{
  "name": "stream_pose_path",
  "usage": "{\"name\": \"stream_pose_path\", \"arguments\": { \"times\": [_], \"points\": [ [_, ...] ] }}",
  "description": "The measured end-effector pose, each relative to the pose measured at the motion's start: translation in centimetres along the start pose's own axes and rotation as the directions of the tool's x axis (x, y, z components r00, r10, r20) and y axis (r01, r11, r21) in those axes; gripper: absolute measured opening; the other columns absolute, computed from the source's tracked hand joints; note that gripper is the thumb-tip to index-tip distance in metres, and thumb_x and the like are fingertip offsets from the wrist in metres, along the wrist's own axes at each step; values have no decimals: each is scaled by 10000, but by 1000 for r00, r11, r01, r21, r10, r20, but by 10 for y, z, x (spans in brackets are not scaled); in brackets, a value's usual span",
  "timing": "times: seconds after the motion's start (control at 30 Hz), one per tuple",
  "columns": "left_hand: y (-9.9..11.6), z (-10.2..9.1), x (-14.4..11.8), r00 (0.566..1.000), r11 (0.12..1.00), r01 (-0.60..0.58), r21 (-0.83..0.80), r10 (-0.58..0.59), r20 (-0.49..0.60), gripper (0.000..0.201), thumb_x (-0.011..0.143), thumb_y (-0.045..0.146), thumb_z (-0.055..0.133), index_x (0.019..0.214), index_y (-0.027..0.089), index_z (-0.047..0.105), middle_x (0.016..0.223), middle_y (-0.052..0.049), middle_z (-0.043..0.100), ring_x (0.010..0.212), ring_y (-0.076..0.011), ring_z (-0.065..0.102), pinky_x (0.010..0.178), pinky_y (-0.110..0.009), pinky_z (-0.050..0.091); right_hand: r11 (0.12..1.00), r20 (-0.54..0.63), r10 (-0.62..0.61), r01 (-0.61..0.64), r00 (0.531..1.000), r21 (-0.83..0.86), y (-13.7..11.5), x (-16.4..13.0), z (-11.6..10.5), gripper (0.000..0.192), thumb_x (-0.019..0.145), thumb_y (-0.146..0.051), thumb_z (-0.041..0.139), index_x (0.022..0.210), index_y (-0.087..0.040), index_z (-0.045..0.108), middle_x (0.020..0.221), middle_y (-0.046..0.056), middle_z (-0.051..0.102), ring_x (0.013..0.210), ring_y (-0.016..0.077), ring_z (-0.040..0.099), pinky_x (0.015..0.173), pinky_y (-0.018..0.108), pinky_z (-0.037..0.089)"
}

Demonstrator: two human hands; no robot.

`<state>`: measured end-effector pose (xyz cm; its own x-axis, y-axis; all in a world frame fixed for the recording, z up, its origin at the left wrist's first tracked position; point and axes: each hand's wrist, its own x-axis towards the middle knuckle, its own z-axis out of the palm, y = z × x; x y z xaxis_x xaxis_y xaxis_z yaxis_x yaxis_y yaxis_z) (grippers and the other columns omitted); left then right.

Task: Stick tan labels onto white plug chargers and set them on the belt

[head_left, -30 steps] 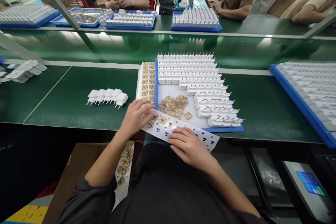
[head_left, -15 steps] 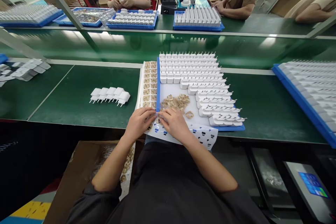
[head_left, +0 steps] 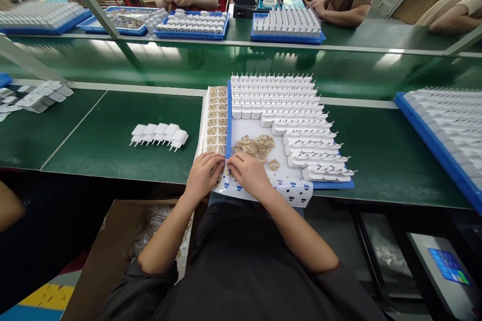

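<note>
My left hand [head_left: 204, 174] and my right hand [head_left: 249, 174] meet, fingertips nearly touching, at the near left corner of a blue tray [head_left: 228, 125]. Both are closed in a pinch; whatever lies between the fingers is too small to make out. Under and beside my left hand lies a white sheet with rows of brown cut pieces [head_left: 213, 122]. Below my right hand a translucent sheet with dark blue and black marks [head_left: 289, 190] hangs over the table edge. Inside the tray are a pile of loose brown pieces [head_left: 255, 147] and rows of white plug adapters [head_left: 276, 94].
Several white plug adapters [head_left: 159, 133] lie on the green table to the left. Another filled tray [head_left: 437, 145] stands at the right. A cardboard box [head_left: 109, 246] is below the table. Across the bench, people sit behind more blue trays [head_left: 288, 38].
Both hands stay pinched at the tray corner with only slight finger movement. The whole view has shifted a little. Another person's arm now shows at the left edge.
</note>
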<state>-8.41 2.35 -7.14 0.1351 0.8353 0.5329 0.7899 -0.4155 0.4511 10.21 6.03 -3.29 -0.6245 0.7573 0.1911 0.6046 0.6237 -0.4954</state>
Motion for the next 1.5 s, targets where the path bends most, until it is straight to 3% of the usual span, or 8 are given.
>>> {"name": "stream_pose_path", "arguments": {
  "times": [0.33, 0.47, 0.63, 0.8, 1.03, 1.17, 1.3, 1.5],
  "points": [
    [6, -4, 14, 998, 993, 36, 109, -29, -63, 205, 959, 238, 585, 1128, 228, 699, 1106, -97, 736, 1033, -281, 647, 932, -460, 540, 911, -190, 40, 42, 981, 411, 1, -51, -40, 96, 970, -171, 534, 937, -226, 605, 891, 39, 679, 845, 193, 652, 781, 311, 526],
    [34, -6, 49, 992, 994, -112, 9, 113, -64, 181, 954, 242, 617, 1117, 237, 695, 1084, -80, 730, 1027, -265, 639, 934, -432, 526, 920, -199, -8, 85, 980, 383, -1, -74, -43, 106, 936, -138, 551, 919, -232, 596, 879, 38, 698, 853, 196, 662, 819, 329, 524],
    [89, 30, 106, 891, 905, -408, -119, 423, 166, 239, 914, 298, 695, 1141, 225, 685, 1218, -109, 684, 1112, -288, 612, 947, -443, 517, 910, -132, -119, 161, 984, 382, 0, -84, -41, 118, 905, -121, 551, 891, -234, 582, 867, 42, 726, 846, 207, 677, 844, 358, 542],
    [117, 81, 128, 799, 863, -497, -95, 497, 337, 485, 769, 323, 848, 1204, 210, 664, 1551, -195, 438, 1380, -419, 427, 1073, -576, 430, 847, -12, -213, 191, 977, 496, 3, -95, -49, 132, 895, -114, 523, 887, -233, 578, 845, 27, 712, 820, 180, 685, 777, 300, 559],
    [112, 84, 136, 850, 854, -314, -414, 447, 277, 297, 794, 330, 816, 1016, 204, 666, 1333, -151, 596, 1241, -345, 502, 1063, -545, 429, 799, -155, -95, 168, 983, 578, 14, -111, -54, 116, 916, -116, 571, 924, -223, 615, 942, 58, 722, 902, 189, 696, 834, 310, 553],
    [110, 78, 144, 932, 638, 68, -767, 233, 277, 397, 787, 433, 811, 1012, 195, 586, 1076, -79, 623, 919, -188, 586, 853, -343, 528, 750, -403, 96, 200, 910, 630, 23, -119, -57, 114, 954, -146, 571, 981, -246, 620, 988, 63, 704, 960, 200, 679, 890, 349, 543],
    [107, 81, 153, 953, 409, 253, -877, 48, 298, 466, 727, 478, 851, 938, 205, 538, 1003, -22, 559, 822, -121, 553, 730, -242, 503, 780, -185, -10, 123, 983, 614, 12, -115, -49, 89, 963, -159, 578, 983, -238, 615, 1220, 108, 679, 1158, 229, 648, 1002, 396, 509],
    [104, 80, 160, 975, 346, 221, -912, -61, 213, 521, 659, 504, 886, 905, 209, 533, 973, -9, 536, 848, -123, 541, 703, -223, 487, 934, 36, 72, -80, 997, 348, -17, -86, -26, 89, 939, -128, 599, 930, -212, 626, 1286, 110, 670, 1251, 302, 556, 1035, 510, 413]
  ]
}}
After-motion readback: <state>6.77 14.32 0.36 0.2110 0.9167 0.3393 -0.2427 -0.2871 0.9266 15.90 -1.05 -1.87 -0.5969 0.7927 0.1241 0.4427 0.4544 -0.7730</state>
